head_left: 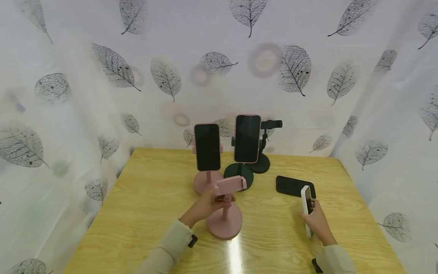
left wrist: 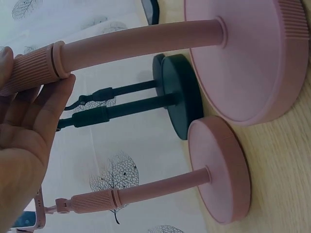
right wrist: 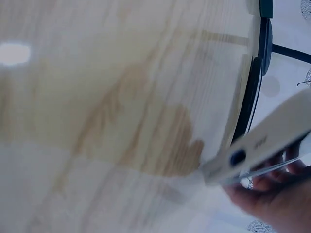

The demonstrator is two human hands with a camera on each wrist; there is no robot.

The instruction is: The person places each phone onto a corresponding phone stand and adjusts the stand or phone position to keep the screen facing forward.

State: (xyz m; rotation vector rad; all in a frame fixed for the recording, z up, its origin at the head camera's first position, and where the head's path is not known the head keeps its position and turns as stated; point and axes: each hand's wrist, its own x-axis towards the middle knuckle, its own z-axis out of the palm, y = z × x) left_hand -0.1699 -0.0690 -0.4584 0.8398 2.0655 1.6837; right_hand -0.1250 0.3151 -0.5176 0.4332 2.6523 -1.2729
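My left hand (head_left: 209, 203) grips a pink phone stand (head_left: 224, 222) by its ribbed collar, just under the bare clamp at its top. In the left wrist view the fingers wrap that collar, while the stand's round base (left wrist: 252, 58) is down by the wood tabletop. At the right, my right hand (head_left: 318, 222) holds a white phone (head_left: 307, 211) tipped up on edge, its dark screen side facing right. The right wrist view shows the white phone's edge (right wrist: 257, 148) with fingers around its far side. A black phone (head_left: 291, 185) lies flat just beyond that hand.
Behind the gripped stand, a second pink stand (head_left: 202, 182) carries an upright phone (head_left: 207, 146). Beside it a dark green stand (head_left: 249, 179) bears another phone (head_left: 247, 139). A black stand (head_left: 261, 163) with a bare clamp is farther back. A leaf-print curtain (head_left: 212, 95) surrounds the wooden table (head_left: 147, 182).
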